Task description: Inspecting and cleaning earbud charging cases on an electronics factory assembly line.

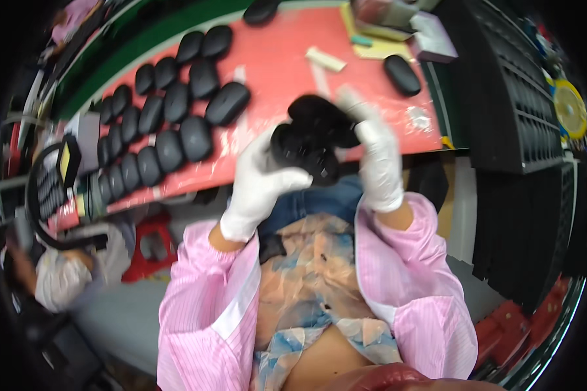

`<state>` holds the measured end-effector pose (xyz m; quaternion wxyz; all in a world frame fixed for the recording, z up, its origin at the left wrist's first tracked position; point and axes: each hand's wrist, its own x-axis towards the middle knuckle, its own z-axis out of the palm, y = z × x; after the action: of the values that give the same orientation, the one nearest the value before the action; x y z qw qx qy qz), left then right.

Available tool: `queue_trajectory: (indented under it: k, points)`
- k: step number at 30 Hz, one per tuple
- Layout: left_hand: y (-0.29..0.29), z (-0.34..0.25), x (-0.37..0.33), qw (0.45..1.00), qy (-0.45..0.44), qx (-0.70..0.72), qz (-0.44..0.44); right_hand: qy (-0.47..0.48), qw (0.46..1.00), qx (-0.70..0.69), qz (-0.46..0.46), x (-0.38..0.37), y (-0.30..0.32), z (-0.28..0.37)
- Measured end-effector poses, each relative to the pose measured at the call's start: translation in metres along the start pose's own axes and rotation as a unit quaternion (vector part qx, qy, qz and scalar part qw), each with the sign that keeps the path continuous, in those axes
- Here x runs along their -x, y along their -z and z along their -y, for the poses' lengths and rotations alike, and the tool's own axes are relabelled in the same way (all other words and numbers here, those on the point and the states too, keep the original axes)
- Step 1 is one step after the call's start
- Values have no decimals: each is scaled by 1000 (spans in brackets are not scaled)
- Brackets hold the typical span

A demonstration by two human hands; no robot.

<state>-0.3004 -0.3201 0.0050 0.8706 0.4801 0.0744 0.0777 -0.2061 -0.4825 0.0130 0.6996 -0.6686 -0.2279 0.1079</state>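
In front of my body, just over the table's near edge, I hold a cluster of black computer mice (314,140) between both hands. Their outlines are blurred and overlap, so how many there are is hard to tell. My left hand (255,182), in a white glove, is closed round the cluster's left side, its thumb along the lower edge. On the other side my right hand (378,153), gloved too, grips the cluster's right end; its fingertips are smeared by motion. Rows of similar black mice (176,101) lie on the red table mat (280,65) to the left.
A lone black mouse (402,75) lies at the mat's right, near a pale strip (326,59) and small boxes (434,38). Black slotted racks (522,85) stand at the right. A black ring-shaped lamp (36,195) and a white bag (62,277) are at left.
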Motion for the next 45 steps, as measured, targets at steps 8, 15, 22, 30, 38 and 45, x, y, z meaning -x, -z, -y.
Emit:
queue_trajectory:
  k: [8,15,22,30,38,45]
  points:
    - [13,2,9,998,4,46,-37,274,920,250,128,10,-7,10]
    - [13,-4,21,989,102,67,83,1,991,64,116,1,-4,6]
    - [42,-6,36,939,266,187,112,175,945,217,170,-18,-17,-12]
    - [175,-2,155,974,4,217,-65,217,827,507,110,-27,-35,-58]
    - [388,-59,212,617,-322,315,-646,234,812,512,152,-24,-40,-66]
    - [446,-47,233,717,-193,158,-651,192,830,508,130,-30,-43,-69]
